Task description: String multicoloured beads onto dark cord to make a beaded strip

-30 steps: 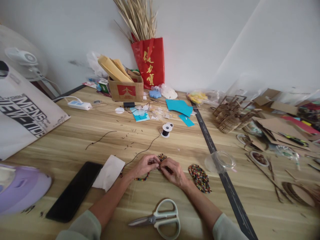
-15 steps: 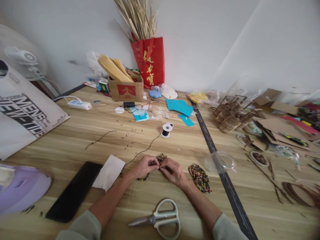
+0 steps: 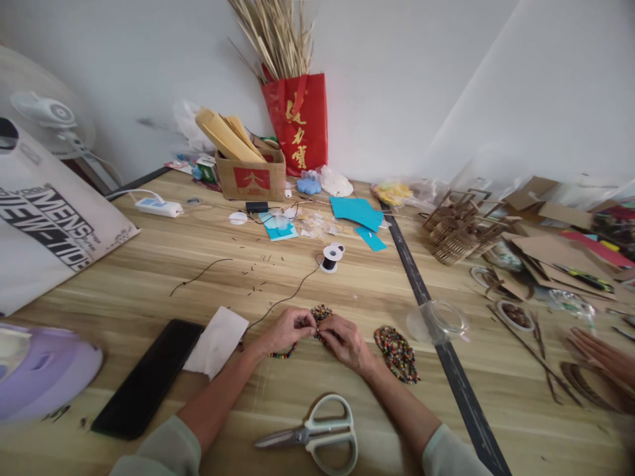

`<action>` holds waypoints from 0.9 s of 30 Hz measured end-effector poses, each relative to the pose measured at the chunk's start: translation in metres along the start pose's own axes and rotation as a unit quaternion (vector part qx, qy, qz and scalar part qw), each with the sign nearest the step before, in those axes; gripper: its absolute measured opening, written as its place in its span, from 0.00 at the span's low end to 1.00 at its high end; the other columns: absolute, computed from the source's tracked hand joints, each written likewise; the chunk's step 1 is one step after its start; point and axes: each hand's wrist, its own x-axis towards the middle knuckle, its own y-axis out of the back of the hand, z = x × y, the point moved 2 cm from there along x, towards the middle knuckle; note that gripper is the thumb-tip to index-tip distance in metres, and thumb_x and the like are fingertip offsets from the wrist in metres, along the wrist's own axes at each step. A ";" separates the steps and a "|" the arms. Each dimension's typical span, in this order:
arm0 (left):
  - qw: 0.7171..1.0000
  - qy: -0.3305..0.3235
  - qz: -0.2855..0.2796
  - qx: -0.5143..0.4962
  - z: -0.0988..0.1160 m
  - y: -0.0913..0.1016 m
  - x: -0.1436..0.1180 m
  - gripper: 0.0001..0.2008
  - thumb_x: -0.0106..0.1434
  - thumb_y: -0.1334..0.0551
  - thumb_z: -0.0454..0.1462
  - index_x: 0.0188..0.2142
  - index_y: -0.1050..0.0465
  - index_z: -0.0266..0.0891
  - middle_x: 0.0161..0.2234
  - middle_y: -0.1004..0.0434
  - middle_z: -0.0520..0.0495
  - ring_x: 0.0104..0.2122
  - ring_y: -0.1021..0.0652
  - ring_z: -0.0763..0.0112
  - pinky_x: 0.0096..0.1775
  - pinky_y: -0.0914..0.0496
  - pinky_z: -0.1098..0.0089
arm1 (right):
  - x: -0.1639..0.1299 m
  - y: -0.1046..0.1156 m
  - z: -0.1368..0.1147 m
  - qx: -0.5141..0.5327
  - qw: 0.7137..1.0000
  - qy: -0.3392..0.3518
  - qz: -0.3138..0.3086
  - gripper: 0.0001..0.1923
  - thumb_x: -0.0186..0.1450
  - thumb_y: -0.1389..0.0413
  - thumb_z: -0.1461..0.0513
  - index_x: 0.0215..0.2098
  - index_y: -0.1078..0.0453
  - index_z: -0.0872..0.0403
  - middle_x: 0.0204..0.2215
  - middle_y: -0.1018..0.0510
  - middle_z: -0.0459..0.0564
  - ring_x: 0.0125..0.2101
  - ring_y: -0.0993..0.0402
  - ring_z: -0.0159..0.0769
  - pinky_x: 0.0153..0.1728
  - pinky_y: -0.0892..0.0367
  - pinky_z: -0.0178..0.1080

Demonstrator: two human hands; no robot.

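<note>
My left hand (image 3: 292,330) and my right hand (image 3: 346,337) meet at the table's middle, fingertips pinched on a string of multicoloured beads (image 3: 321,311). Part of the strand lies behind the fingers, and part shows under my left hand. The exact spot between the fingertips is too small to make out. A second coiled bead string (image 3: 395,354) rests to the right of my right wrist. Black cord runs from a white spool (image 3: 331,258) toward my left wrist. Scissors with pale handles (image 3: 331,430) lie between my forearms.
A black phone (image 3: 147,378) and a white paper (image 3: 217,342) lie left of my left arm. A clear round lid (image 3: 436,320) sits on the dark strip at right. Another person's hand (image 3: 602,357) is at the right edge, near curled brown strips. Small woven baskets (image 3: 454,228) stand farther back.
Another person's hand has come into view at the right edge. My own hands stay in nearly the same place, still pinched on the beads.
</note>
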 end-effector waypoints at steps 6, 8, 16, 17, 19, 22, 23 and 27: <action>1.000 -0.007 0.002 0.009 -0.001 0.001 0.000 0.06 0.57 0.38 0.38 0.29 0.28 0.36 0.27 0.26 0.51 0.28 0.28 0.73 0.32 0.34 0.75 | -0.002 -0.002 0.003 -0.002 1.000 -0.005 0.001 0.07 0.70 0.50 0.63 0.41 0.30 0.53 0.33 0.23 0.53 0.34 0.25 0.36 0.36 0.29 0.38; 1.000 -0.010 0.004 0.014 0.001 0.001 0.000 0.06 0.57 0.38 0.38 0.29 0.28 0.36 0.27 0.27 0.51 0.27 0.28 0.74 0.31 0.34 0.75 | -0.003 -0.002 0.005 -0.002 1.000 -0.004 0.001 0.07 0.70 0.50 0.63 0.41 0.30 0.53 0.33 0.23 0.53 0.34 0.25 0.36 0.36 0.29 0.37; 1.000 0.006 0.000 -0.030 0.006 0.000 -0.001 0.07 0.56 0.37 0.38 0.30 0.29 0.36 0.27 0.27 0.51 0.28 0.29 0.74 0.32 0.35 0.74 | -0.002 -0.001 0.003 -0.019 1.000 -0.007 -0.007 0.07 0.70 0.52 0.64 0.39 0.31 0.53 0.32 0.25 0.53 0.33 0.29 0.36 0.35 0.30 0.37; 0.999 0.010 -0.003 -0.043 0.007 -0.001 -0.002 0.07 0.56 0.37 0.38 0.31 0.29 0.36 0.27 0.27 0.51 0.28 0.29 0.74 0.32 0.34 0.74 | -0.002 -0.001 0.002 -0.019 1.000 -0.004 -0.010 0.07 0.70 0.52 0.64 0.40 0.32 0.53 0.33 0.25 0.53 0.34 0.29 0.36 0.36 0.30 0.38; 0.998 0.011 -0.010 -0.069 0.010 -0.001 -0.002 0.09 0.55 0.36 0.39 0.33 0.30 0.36 0.29 0.27 0.51 0.29 0.28 0.73 0.33 0.34 0.73 | -0.002 -0.001 0.002 -0.021 1.000 -0.001 -0.015 0.07 0.70 0.52 0.64 0.40 0.32 0.53 0.34 0.26 0.53 0.36 0.29 0.37 0.37 0.30 0.39; 0.995 0.005 -0.017 -0.096 0.014 -0.001 -0.002 0.11 0.54 0.35 0.38 0.36 0.30 0.36 0.31 0.26 0.49 0.31 0.27 0.72 0.36 0.33 0.71 | -0.003 -0.001 0.003 -0.024 1.000 0.002 -0.017 0.07 0.70 0.52 0.64 0.41 0.31 0.53 0.36 0.27 0.54 0.36 0.29 0.36 0.37 0.30 0.38; 0.995 0.002 -0.017 -0.100 0.014 -0.001 -0.002 0.11 0.54 0.35 0.38 0.37 0.30 0.36 0.31 0.26 0.49 0.32 0.27 0.71 0.37 0.33 0.70 | -0.004 -0.001 0.003 -0.026 1.000 0.003 -0.017 0.08 0.70 0.52 0.64 0.41 0.31 0.53 0.36 0.27 0.54 0.36 0.29 0.36 0.37 0.30 0.38; 0.994 -0.006 -0.015 -0.104 0.012 -0.001 -0.001 0.10 0.54 0.35 0.37 0.35 0.30 0.36 0.30 0.26 0.49 0.31 0.27 0.72 0.35 0.33 0.71 | -0.005 -0.001 0.004 -0.029 0.999 0.002 -0.017 0.08 0.70 0.51 0.64 0.42 0.31 0.53 0.35 0.27 0.54 0.35 0.29 0.36 0.36 0.30 0.38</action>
